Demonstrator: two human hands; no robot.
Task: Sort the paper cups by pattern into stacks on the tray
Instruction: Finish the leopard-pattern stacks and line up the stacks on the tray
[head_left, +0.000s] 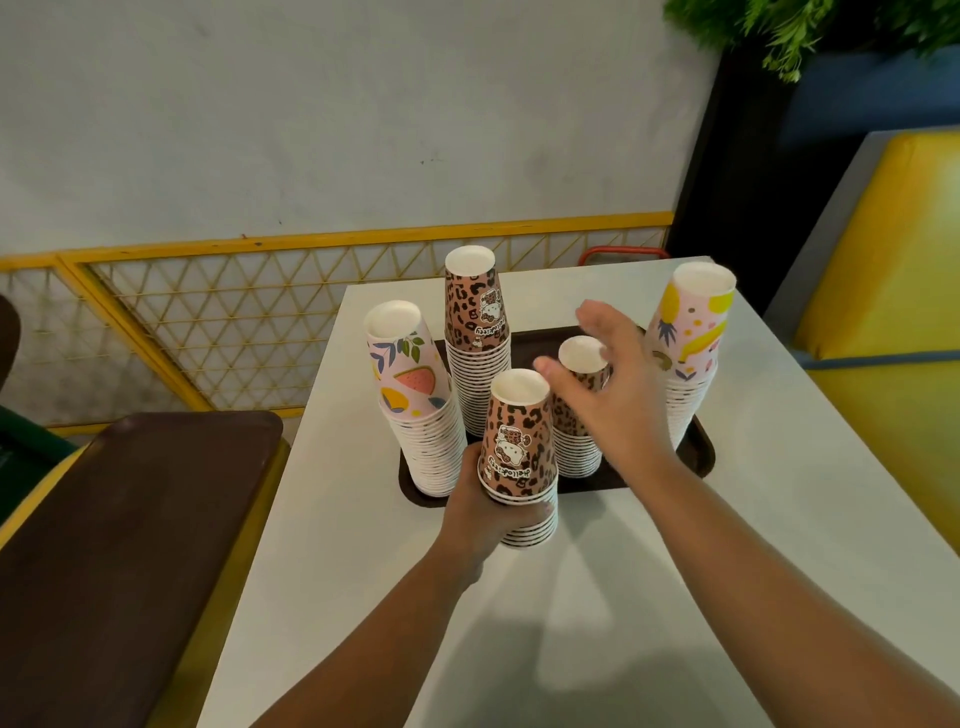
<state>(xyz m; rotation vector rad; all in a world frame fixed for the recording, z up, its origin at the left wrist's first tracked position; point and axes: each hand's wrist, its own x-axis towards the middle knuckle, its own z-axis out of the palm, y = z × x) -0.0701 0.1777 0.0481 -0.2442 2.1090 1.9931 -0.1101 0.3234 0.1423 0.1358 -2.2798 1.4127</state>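
**Over the tray: one hand gripping, one hand spread**

Over the near edge of the tray (698, 457), the left hand (485, 512) reaches in from below, forearm angled up, fingers wrapped round the lower rims of a short leopard stack (519, 452) held upside down. The right hand (618, 389) extends from the right, palm down, fingers spread loosely, holding nothing, hovering against a second leopard stack (579, 415) standing on the tray. Also on the tray: a tall leopard stack (475, 332) at the rear, a fruit stack (415, 400) left, a pineapple stack (691, 348) right. The tray sits on the white table (597, 597).
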